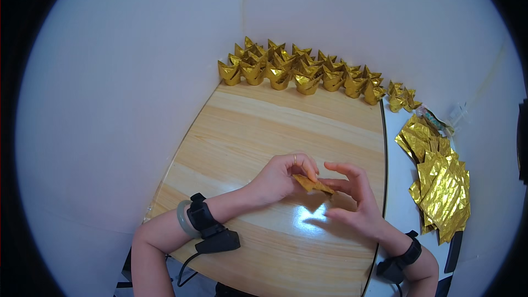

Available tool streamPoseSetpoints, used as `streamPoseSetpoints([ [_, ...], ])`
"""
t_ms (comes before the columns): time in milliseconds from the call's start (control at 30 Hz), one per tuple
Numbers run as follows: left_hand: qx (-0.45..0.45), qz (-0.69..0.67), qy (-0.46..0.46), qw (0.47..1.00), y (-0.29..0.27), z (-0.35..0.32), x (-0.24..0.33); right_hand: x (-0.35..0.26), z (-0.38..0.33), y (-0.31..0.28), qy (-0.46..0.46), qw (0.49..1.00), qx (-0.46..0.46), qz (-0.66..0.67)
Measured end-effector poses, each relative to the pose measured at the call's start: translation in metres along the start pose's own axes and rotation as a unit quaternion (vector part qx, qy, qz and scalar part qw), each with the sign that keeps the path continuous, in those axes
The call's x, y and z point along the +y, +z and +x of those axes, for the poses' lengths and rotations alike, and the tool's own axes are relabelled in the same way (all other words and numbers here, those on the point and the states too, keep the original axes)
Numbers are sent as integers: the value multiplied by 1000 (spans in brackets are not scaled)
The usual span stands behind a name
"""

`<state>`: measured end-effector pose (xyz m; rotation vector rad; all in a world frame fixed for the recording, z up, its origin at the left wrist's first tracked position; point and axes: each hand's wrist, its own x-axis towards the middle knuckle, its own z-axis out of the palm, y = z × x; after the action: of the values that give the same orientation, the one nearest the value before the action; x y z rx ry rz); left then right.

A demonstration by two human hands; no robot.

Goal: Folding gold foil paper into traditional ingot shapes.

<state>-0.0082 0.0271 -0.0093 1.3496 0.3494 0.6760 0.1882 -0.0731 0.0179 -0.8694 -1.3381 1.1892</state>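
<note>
While pinched, gold paper piece [312, 184] — small, creased, shiny, half-folded.

A small home craft corner, by the look of it: a light wooden surface [286, 126] pushed into the angle of plain white walls [137, 49]. Folded gold paper ingots [300, 71] line its far edge, and a loose stack of gold foil sheets [440, 181] lies beside it.
</note>
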Motion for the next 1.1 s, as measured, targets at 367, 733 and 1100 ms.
streamPoseSetpoints([
  [367, -46, 496, 75, 864, -19, -3, 7, 3, 3, -12, -184, 819, -97, -535],
  [733, -60, 544, 105, 831, -15, -3, 11, 3, 3, -23, 92, 924, -57, -366],
  [1100, -118, 489, 136, 854, -18, -3, 3, -9, 7, -29, -6, 908, -236, -347],
])
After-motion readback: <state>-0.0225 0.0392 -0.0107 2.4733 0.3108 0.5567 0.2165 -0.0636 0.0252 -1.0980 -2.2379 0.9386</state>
